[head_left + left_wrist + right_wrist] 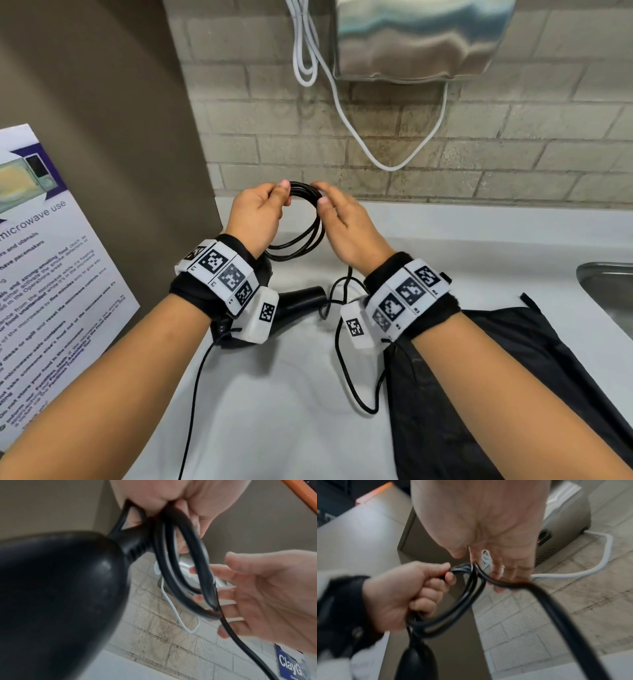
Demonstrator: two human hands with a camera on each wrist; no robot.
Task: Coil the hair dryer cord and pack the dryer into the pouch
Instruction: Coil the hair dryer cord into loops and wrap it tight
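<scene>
Two hands coiling a black hair dryer cord above a white countertop.

A black pouch lay flat at the countertop's right side, near a steel sink. The hair dryer lay under the left wrist. The left hand gripped the cord loops in curled fingers; the right hand, fingers loosely straight, touched the coil's top.

White counter, blk pouch flat at rt, blk dryer lying left-centre, cord slack btwn.
</scene>
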